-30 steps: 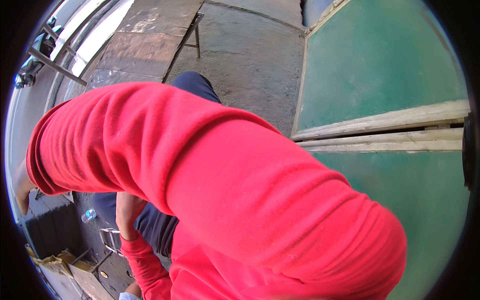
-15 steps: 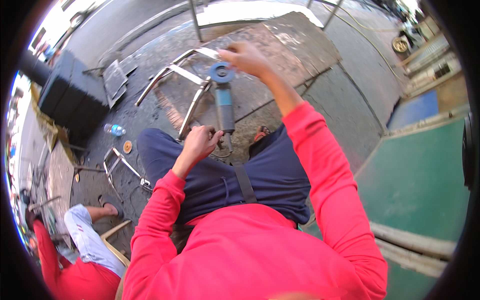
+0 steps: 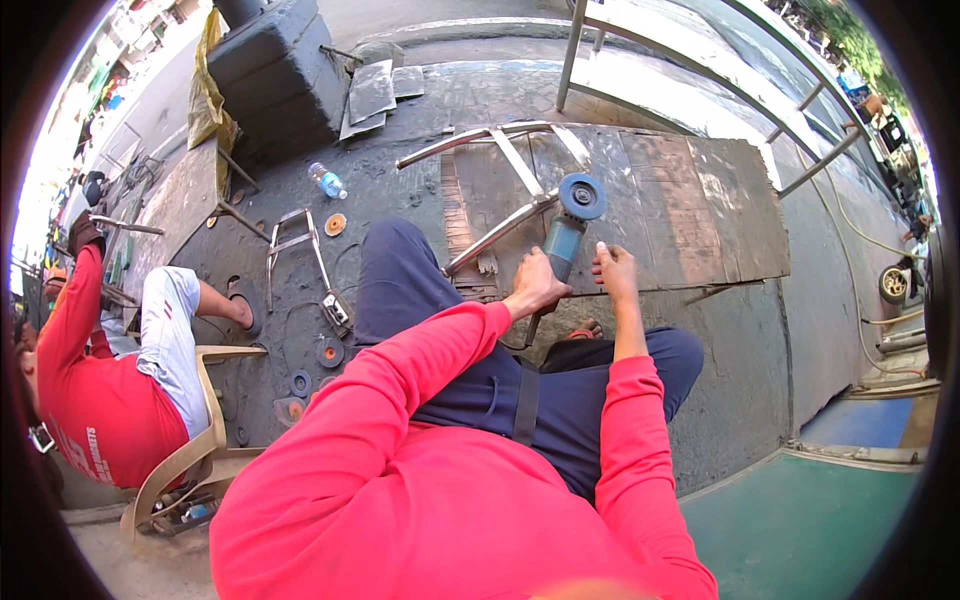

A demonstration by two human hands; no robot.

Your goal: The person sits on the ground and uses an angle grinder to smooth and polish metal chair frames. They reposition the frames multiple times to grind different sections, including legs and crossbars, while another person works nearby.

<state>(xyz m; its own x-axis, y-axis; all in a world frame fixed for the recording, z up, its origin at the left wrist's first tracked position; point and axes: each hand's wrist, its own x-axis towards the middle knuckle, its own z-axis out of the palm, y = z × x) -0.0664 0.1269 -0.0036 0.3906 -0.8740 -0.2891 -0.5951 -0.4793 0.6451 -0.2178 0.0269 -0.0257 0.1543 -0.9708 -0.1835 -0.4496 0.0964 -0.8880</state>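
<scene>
An angle grinder [image 3: 564, 240] with a teal body and a round blue-rimmed disc [image 3: 582, 197] stands slanted above the edge of a worn wooden board, disc end away from me. My left hand [image 3: 537, 283] is closed around the rear of its body. Just right of the grinder, my right hand [image 3: 615, 270] is curled closed and apart from it; whatever its fingers may hold is hidden. A bent, shiny metal tube frame [image 3: 515, 163] lies on the board, partly behind the grinder's disc.
The wooden board [image 3: 735, 200] spans the space before my knees. Left of me lie a smaller metal frame [image 3: 292, 240], several loose discs [image 3: 330, 351] and a plastic bottle [image 3: 327, 181]. A person in red [image 3: 110, 400] sits on a chair [image 3: 205, 430]. Metal railings [image 3: 680, 60] stand beyond.
My right hand has drawn back from beside the disc toward the grinder's body. My left hand has closed around the grinder's rear. The view has turned left.
</scene>
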